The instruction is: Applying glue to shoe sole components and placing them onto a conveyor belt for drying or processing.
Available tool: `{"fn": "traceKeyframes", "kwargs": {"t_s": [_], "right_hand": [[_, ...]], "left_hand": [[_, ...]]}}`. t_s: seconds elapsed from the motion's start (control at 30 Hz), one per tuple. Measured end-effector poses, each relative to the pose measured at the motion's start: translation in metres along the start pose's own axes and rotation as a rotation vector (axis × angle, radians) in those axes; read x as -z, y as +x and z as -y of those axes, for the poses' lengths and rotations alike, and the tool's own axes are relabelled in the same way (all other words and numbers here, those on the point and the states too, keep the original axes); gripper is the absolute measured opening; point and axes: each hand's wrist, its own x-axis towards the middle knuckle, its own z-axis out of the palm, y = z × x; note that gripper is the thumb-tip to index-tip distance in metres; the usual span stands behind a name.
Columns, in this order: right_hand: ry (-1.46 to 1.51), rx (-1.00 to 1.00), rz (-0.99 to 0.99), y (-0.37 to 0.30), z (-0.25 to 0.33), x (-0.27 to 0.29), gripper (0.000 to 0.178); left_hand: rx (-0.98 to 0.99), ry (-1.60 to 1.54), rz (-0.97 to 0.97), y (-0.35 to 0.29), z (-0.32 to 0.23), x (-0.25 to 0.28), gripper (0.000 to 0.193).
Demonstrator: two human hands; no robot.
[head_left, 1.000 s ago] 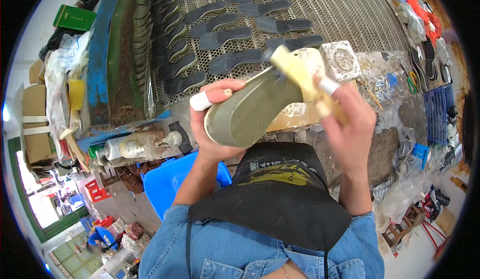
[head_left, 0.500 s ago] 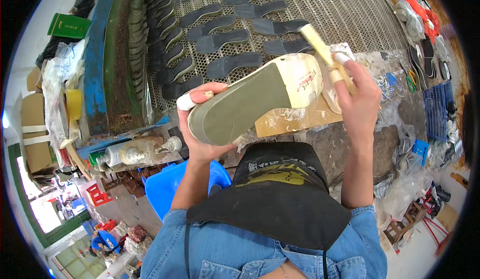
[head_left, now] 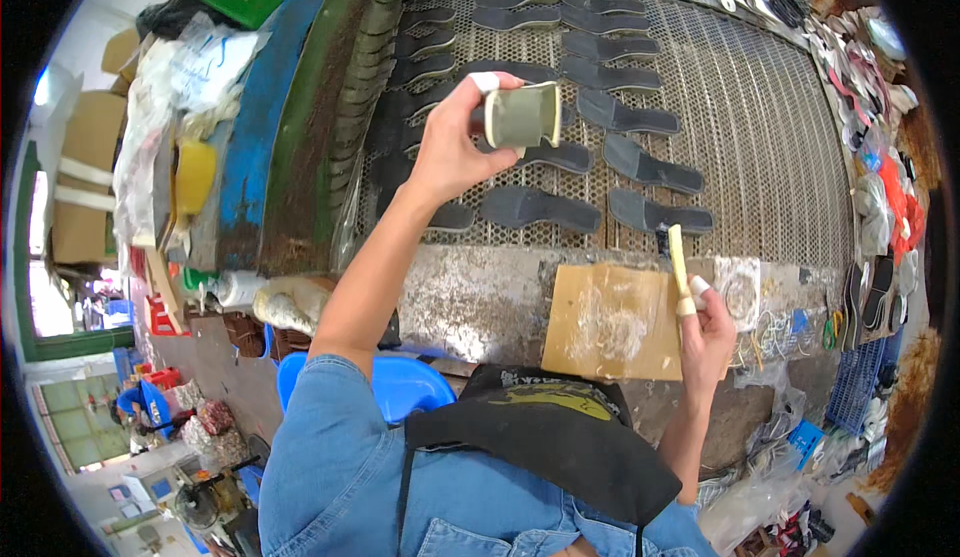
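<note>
Spreading from 11 to 2 o'clock, the mesh is the biggest thing on the bench, with dark soles in rows across it. At 7 o'clock is a blue seat; at 4, a tan board smeared white.

Just short of 12 o'clock, the left hand is closed on an olive sole, fingers over the far edge and thumb under the near one. The sole is at 12 o'clock, strongly foreshortened and seemingly raised over the mesh; whether any part touches is hard to tell.

At 4 o'clock, over the board's right edge, the right hand has thumb and fingers pinched together on a brush, its tip pointing to 12, near the closest dark sole.

The step in hand looks like handling the olive sole over the mesh while the brush waits. Setting it down would call for a bare spot, clear of its neighbours, and the brush kept aside.
</note>
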Motion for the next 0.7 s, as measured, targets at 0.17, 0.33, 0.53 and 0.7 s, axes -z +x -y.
{"fn": "traceKeyframes", "kwargs": {"t_s": [0.17,0.33,0.53,0.7], "right_hand": [[0.135,0.122,-0.036,0.065,0.044,-0.026,0.030],[-0.027,0.326,0.026,0.113,0.111,-0.072,0.029],[-0.345,0.561,0.056,0.124,0.114,-0.088,0.030],[-0.392,0.598,0.050,0.116,0.122,-0.088,0.031]], "left_hand": [[-0.041,-0.501,0.007,0.023,0.030,-0.001,0.068],[-0.067,-0.624,0.067,0.009,0.046,-0.008,0.077],[-0.088,-0.600,0.037,-0.011,0.054,-0.005,0.081],[-0.090,-0.628,0.043,-0.013,0.058,-0.001,0.085]]}}
